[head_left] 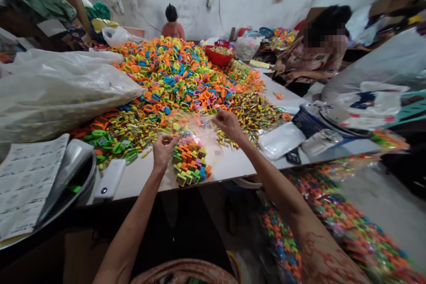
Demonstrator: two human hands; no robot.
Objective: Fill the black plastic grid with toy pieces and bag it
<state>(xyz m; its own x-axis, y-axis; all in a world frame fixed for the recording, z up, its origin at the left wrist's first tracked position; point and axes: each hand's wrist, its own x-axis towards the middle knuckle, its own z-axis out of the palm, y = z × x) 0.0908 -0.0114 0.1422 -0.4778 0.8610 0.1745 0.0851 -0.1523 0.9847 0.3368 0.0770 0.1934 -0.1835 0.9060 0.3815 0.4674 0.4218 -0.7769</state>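
Observation:
My left hand [163, 151] is closed on the near edge of a clear plastic bag [196, 135] that lies on the white table [229, 166]. My right hand [227, 123] pinches the bag's far edge and holds it up. Inside the bag sits a packed cluster of small colourful plastic pieces [189, 163], orange, green and yellow, at the table's front edge between my hands.
A huge heap of colourful plastic pieces [173, 75] covers the table behind. A big filled plastic sack [56, 93] lies left, a white power bank [109, 179] and metal basin [66, 186] near left. Two people sit at the far side. Filled bags [353, 226] lie below right.

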